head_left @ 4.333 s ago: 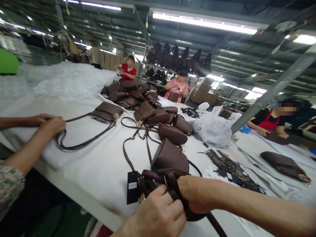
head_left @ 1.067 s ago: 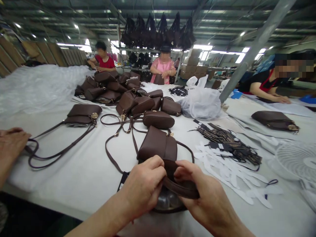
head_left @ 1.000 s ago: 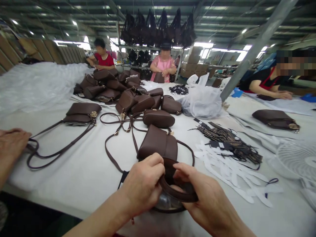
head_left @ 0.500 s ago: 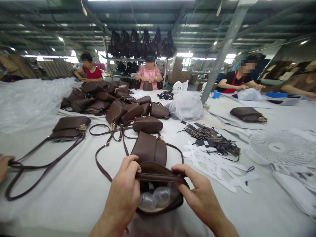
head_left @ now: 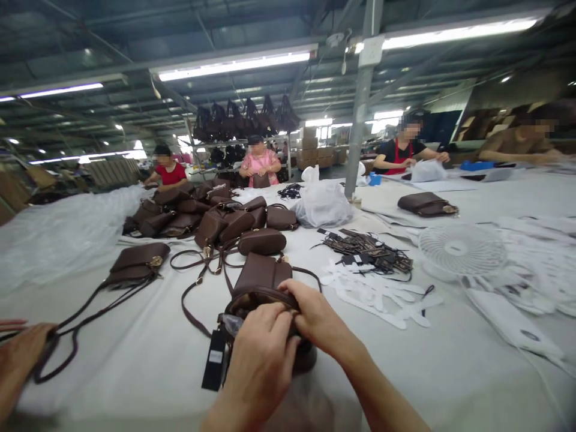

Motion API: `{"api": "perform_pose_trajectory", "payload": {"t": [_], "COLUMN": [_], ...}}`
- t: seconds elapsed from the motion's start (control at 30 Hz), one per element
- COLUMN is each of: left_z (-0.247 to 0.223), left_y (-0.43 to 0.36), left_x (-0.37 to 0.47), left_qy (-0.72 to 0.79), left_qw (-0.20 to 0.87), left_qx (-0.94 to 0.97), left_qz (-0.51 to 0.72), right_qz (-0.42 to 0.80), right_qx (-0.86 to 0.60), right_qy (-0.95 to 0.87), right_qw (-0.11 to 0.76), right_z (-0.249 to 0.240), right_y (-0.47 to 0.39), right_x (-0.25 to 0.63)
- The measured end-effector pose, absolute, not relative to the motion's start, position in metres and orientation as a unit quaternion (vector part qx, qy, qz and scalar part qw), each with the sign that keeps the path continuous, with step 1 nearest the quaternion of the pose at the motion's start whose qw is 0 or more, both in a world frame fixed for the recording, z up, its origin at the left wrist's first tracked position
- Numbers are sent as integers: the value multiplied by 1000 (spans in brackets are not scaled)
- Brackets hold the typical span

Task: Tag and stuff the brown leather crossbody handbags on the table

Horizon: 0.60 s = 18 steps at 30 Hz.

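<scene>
The left hand and right hand both grip the open brown bag, its black tag hanging beside the left.

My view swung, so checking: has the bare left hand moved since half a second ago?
Yes, the left hand moved rightward, judged against the brown leather-like bag lying beyond.

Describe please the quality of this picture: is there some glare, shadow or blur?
In the head view, the ceiling tube lights glare white and the roof around them is dim; in the head view, shadows on the white table are soft; in the head view, print on the black tag is unreadable, and the far edges look soft.
</scene>
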<state>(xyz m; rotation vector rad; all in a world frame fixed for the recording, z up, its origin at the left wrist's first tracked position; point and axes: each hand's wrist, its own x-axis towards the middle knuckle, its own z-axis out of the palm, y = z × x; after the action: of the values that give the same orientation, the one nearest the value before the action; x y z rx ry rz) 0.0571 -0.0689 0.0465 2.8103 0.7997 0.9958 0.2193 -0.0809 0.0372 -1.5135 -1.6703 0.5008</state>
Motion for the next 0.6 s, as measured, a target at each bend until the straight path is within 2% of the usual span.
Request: {"api": "perform_pose_trajectory", "payload": {"t": [0.2, 0.33, 0.4, 0.6], "left_z": [35, 36, 38, 47], "left_y": [-63, -61, -62, -69], "left_x": [72, 76, 80, 96], "left_qy": [322, 317, 318, 347], "left_qw": [12, 6, 5, -4], "left_qx": [921, 918, 918, 926], "left_qz": [220, 237, 236, 146], "right_qz": [283, 120, 87, 235], "right_qx": [-551, -666, -697, -643], "right_qy": [-646, -528, -462, -383], "right_qw": [447, 513, 542, 621], "right_z": [36, 16, 5, -29], "right_y": [-98, -108, -112, -118], "right_x": [254, 268, 262, 243]}}
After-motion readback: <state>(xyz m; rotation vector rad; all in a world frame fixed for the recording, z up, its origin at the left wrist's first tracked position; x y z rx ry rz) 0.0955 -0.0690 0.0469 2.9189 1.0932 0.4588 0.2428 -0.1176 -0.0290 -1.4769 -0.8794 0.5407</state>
